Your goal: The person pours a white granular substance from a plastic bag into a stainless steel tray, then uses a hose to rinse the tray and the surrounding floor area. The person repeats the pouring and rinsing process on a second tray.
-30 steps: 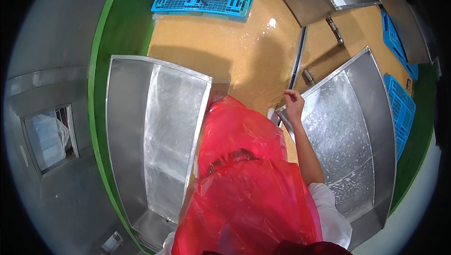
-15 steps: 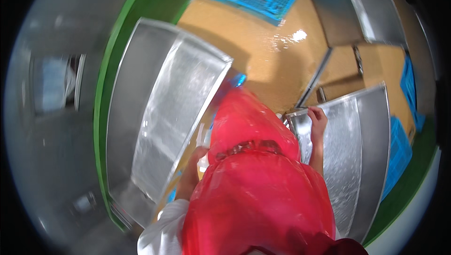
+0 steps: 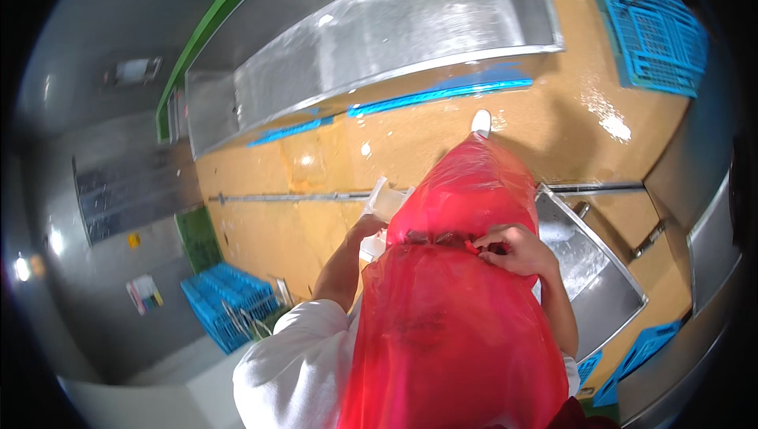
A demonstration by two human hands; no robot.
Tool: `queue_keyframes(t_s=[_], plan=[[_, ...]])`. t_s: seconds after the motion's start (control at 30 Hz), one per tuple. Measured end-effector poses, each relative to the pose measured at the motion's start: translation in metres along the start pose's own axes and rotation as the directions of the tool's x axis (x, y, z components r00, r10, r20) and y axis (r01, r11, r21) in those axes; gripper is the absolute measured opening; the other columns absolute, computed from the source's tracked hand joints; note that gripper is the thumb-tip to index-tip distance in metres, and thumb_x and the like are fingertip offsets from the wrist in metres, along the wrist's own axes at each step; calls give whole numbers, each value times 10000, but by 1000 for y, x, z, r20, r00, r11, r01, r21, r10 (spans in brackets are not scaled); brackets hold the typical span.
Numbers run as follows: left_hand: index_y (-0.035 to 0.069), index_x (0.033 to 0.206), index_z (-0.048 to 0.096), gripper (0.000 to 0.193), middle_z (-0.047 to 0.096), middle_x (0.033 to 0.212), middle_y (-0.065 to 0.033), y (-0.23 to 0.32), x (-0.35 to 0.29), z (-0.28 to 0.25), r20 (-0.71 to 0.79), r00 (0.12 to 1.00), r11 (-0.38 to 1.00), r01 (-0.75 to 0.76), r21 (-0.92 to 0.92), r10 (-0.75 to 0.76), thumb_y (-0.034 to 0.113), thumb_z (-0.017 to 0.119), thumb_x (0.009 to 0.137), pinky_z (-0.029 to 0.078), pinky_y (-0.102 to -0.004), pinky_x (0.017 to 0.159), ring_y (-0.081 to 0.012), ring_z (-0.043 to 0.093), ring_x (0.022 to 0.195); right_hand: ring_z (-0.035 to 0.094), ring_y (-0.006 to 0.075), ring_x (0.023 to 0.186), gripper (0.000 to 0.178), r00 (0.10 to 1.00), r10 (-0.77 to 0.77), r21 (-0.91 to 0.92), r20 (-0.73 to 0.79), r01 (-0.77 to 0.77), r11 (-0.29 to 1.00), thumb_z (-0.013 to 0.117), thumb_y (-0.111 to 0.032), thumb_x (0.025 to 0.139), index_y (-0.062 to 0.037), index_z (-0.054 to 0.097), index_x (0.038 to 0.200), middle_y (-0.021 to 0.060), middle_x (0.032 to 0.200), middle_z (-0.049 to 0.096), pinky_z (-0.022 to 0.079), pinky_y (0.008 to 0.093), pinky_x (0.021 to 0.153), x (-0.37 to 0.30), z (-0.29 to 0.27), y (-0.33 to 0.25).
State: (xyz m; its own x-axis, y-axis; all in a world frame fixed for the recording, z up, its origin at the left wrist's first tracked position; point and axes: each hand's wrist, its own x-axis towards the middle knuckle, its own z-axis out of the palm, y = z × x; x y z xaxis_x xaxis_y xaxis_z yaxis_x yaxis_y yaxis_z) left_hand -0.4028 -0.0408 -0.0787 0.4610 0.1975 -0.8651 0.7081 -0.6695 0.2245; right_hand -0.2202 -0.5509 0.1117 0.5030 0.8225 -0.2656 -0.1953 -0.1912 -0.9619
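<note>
Where the wet tan floor (image 3: 316, 231) shows, it is glossy with glare spots, and a thin metal rail (image 3: 292, 197) lies across it. Long steel trough (image 3: 371, 42), dull brushed metal, along the top; green band (image 3: 213, 30) behind it. Second steel trough (image 3: 592, 271) at right, its corner just beside the right hand. Blue lattice plastic crates: top right (image 3: 655, 26), lower left (image 3: 225, 302), lower right (image 3: 639, 354).

Red apron (image 3: 458, 302), thin translucent plastic, wrinkled, hangs down the person's front, long axis running from bottom edge up toward the trough; a dark tie crosses it at the waist. Right hand (image 3: 513, 249): fingers curled tight, pinching the tie and apron. Left hand (image 3: 367, 227) at the apron's left edge, mostly hidden; grip cannot be told. White sleeve (image 3: 292, 358).
</note>
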Motion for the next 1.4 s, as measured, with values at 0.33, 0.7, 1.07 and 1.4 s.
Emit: queue_keyframes(t_s=[0.33, 0.7, 1.07, 1.4], plan=[[12, 1015, 794, 446, 779, 970, -137, -109, -5, 46, 8, 970, 955, 236, 179, -241, 428, 785, 855, 562, -422, 777, -245, 722, 860, 689, 365, 974, 201, 996, -92, -466, 1, 82, 881, 719, -266, 840, -91, 746, 935, 130, 960, 711, 545, 490, 876, 8, 32, 5], [-59, 1043, 754, 484, 758, 871, -199, 147, 47, -68, -12, 986, 928, -152, 340, 166, 386, 786, 855, 568, -396, 740, -281, 731, 777, 707, 350, 904, 212, 912, -54, -296, -406, -76, 952, 717, -257, 851, -69, 708, 947, 143, 892, 718, 546, 478, 824, -78, 29, 51], [4, 1236, 677, 634, 736, 1124, -251, 547, -161, -17, 461, 717, 534, -697, 479, 523, 421, 829, 782, 546, -466, 974, -405, 705, 1077, 646, 318, 1055, 449, 619, 361, 274, -698, -234, 933, 861, -181, 726, -92, 672, 1124, 115, 1106, 652, 529, 410, 935, -208, 98, 56], [-58, 1174, 599, 737, 646, 1178, -307, 727, -84, 46, 926, 245, -111, -952, 286, 288, 395, 872, 662, 491, -508, 1005, -485, 609, 1111, 562, 124, 710, 313, 88, 577, 583, -812, 60, 810, 824, -66, 653, -48, 675, 927, 2, 764, 607, 500, 304, 689, -168, 18, 87]])
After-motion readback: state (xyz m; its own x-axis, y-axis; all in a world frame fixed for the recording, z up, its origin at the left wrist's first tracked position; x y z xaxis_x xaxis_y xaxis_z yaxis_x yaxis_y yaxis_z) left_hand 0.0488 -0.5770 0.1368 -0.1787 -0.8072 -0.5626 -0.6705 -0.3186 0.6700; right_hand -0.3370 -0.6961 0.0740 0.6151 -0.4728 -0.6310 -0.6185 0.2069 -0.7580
